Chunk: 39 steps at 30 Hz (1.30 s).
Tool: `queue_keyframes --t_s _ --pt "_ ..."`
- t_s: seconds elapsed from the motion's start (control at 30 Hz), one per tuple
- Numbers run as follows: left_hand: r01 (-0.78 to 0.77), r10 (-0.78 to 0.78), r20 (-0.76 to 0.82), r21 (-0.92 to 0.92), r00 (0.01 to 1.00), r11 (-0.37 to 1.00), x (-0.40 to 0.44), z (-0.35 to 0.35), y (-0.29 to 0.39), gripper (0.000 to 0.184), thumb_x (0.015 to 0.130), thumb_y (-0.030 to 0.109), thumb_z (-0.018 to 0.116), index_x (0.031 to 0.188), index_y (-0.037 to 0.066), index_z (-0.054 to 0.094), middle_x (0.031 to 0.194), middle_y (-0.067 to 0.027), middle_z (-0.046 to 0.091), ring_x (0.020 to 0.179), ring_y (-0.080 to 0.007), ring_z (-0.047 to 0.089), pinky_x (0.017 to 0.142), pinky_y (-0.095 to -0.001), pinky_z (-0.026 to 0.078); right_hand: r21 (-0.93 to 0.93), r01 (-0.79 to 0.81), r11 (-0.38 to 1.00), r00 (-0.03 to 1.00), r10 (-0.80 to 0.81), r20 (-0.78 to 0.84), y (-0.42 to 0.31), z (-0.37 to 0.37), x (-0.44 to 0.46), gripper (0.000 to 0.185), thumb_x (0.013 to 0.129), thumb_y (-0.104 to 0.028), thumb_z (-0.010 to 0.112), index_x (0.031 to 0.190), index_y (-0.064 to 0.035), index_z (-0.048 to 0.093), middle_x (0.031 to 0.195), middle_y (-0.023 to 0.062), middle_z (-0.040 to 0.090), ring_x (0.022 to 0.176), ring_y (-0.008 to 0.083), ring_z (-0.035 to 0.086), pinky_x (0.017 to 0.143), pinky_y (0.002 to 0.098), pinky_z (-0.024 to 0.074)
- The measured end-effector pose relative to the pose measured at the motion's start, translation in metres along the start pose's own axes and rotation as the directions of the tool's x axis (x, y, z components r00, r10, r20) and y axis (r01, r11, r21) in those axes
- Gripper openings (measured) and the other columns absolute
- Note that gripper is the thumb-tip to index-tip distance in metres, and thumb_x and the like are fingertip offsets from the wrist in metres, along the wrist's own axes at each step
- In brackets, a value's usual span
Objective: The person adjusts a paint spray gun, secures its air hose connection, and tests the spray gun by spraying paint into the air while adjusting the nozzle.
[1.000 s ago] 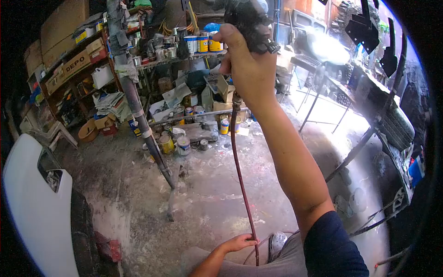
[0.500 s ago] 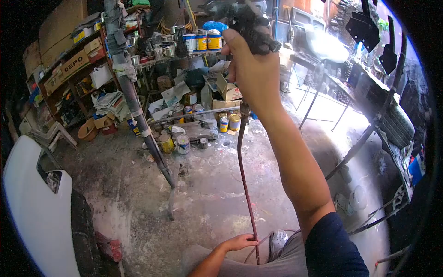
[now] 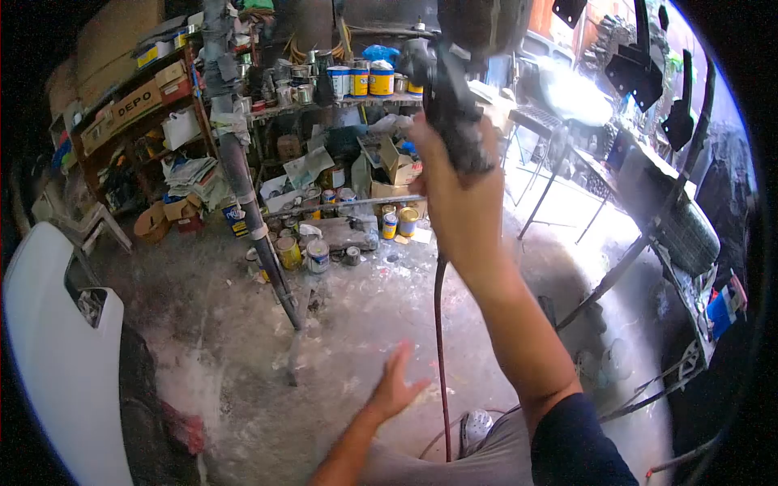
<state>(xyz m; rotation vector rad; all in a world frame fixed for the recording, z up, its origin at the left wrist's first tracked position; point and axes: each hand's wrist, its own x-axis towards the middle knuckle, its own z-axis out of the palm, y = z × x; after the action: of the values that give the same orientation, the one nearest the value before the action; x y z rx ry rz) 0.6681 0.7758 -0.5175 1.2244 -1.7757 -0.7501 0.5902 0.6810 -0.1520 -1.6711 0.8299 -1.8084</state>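
Note:
Raised in front of me, my right hand [image 3: 466,206] is wrapped round the grip of a dark spray gun [image 3: 455,105]. A thin reddish-brown air hose [image 3: 442,348] hangs from below that hand down to my lap. Behind the gun's top hangs a dark part [image 3: 490,24], cut off by the frame's upper edge; whether they touch I cannot tell. My left hand [image 3: 395,393] is low in front of me, fingers and thumb apart, holding nothing. It is slightly blurred and lies left of the hose, clear of it.
Paint cans [image 3: 361,79] crowd a shelf at the back, with more cans [image 3: 318,255] on the floor. A post [image 3: 255,219] leans at left. A white panel [image 3: 61,348] stands at far left. Dark parts [image 3: 636,73] hang at right, above a rack with a tyre [image 3: 689,231].
My right hand and the spray gun have come down and slightly right. My left hand has let go of the hose, lifted and spread its fingers. The dark hanging part has come into view.

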Motion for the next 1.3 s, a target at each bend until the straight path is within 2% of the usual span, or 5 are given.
queue_keyframes --t_s 0.2,0.43,0.6,0.87,1.3 --pt "-0.49 0.552 -0.243 0.272 0.798 0.828 0.093 -0.181 0.204 0.116 0.073 0.015 0.084 0.159 0.0 0.008 0.164 -0.024 0.016 0.151 -0.0408 0.018 0.122 -0.0474 0.021 0.003 0.27 0.963 0.945 -0.266 0.193 0.021 0.01 -0.05 0.061 0.087 -0.007 0.072 0.143 -0.0027 0.046 0.127 0.0179 0.054 0.123 0.0329 0.053 0.107 0.0401 0.0397" --pt "-0.46 0.471 -0.238 0.105 0.849 0.882 0.103 -0.215 0.217 0.101 0.077 0.015 0.083 0.155 -0.002 0.022 0.155 -0.0231 0.035 0.144 -0.0318 0.036 0.117 -0.0407 0.03 -0.197 0.408 0.891 0.832 -0.274 0.482 -0.013 0.011 -0.058 0.096 0.088 -0.036 0.076 0.157 -0.0011 0.02 0.147 0.0164 0.04 0.132 0.0246 0.045 0.11 0.0381 0.0374" --pt "-0.403 0.116 -0.539 -0.452 0.834 0.796 0.124 -0.2 0.211 0.057 0.092 0.017 0.069 0.142 0.001 0.047 0.12 -0.0109 0.065 0.113 -0.0186 0.062 0.09 -0.0332 0.055 -0.002 -0.111 0.994 0.734 0.083 0.674 -0.034 -0.014 -0.057 0.09 0.097 -0.037 0.067 0.16 -0.0026 0.013 0.166 0.0225 0.006 0.145 0.0369 0.034 0.114 0.0423 0.0364" --pt "-0.398 -0.012 -0.516 -0.675 0.857 0.621 0.159 -0.256 0.249 0.039 0.095 0.04 0.067 0.112 0.005 0.069 0.102 -0.0083 0.073 0.096 -0.0185 0.071 0.071 -0.029 0.059 -0.431 -0.429 0.794 0.689 0.596 0.412 0.088 -0.173 -0.15 0.05 0.102 -0.023 0.059 0.143 0.0032 0.047 0.137 0.0174 0.058 0.117 0.0271 0.063 0.1 0.0377 0.0486" --pt "-0.401 -0.086 -0.55 -0.698 0.831 0.594 0.212 -0.246 0.277 0.057 0.093 0.056 0.064 0.095 0.0 0.071 0.086 -0.0097 0.072 0.079 -0.0181 0.07 0.06 -0.0295 0.06 -0.521 -0.556 0.647 0.689 0.71 0.147 0.174 -0.249 -0.235 0.043 0.102 -0.025 0.06 0.135 0.0023 0.054 0.118 0.0123 0.067 0.092 0.0193 0.071 0.077 0.0296 0.0527"
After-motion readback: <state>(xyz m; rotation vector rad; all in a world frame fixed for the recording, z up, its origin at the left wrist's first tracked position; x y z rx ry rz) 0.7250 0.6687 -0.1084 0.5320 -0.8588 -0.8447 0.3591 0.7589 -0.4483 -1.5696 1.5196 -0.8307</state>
